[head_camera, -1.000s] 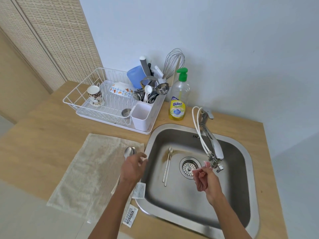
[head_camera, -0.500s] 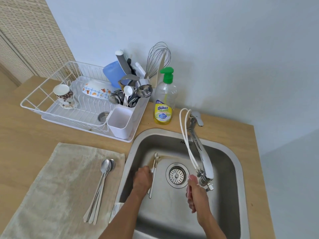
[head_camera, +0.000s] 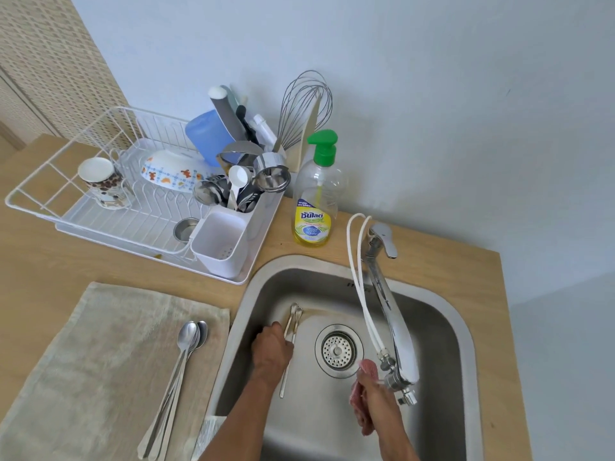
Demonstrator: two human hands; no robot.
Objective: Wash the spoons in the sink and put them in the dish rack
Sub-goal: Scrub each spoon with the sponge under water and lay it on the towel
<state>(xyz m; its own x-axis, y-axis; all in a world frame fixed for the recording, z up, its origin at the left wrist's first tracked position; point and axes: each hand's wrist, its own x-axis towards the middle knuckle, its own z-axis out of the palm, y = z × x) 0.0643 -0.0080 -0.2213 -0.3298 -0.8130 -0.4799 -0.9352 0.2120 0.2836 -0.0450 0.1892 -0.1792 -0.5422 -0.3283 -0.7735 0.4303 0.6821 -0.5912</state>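
Pickup: covering the handles of two long-handled spoons (head_camera: 293,322) with the left hand (head_camera: 273,352), just left of the sink drain (head_camera: 337,351), knuckles hiding whether pinching or merely touching. Squeezing a pink cloth (head_camera: 367,367) in the right hand (head_camera: 376,405), just right of that drain. Ideally pinching both handles together mid-length and lifting level, preventing slipping apart. Leaving the waiting spoons (head_camera: 186,347) on the towel (head_camera: 100,344), well left of the drain.

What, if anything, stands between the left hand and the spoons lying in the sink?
Nothing visible does. The left hand is on the spoons at the bottom of the sink, left of the drain. The right hand holds a pink cloth by the tap, apart from them.
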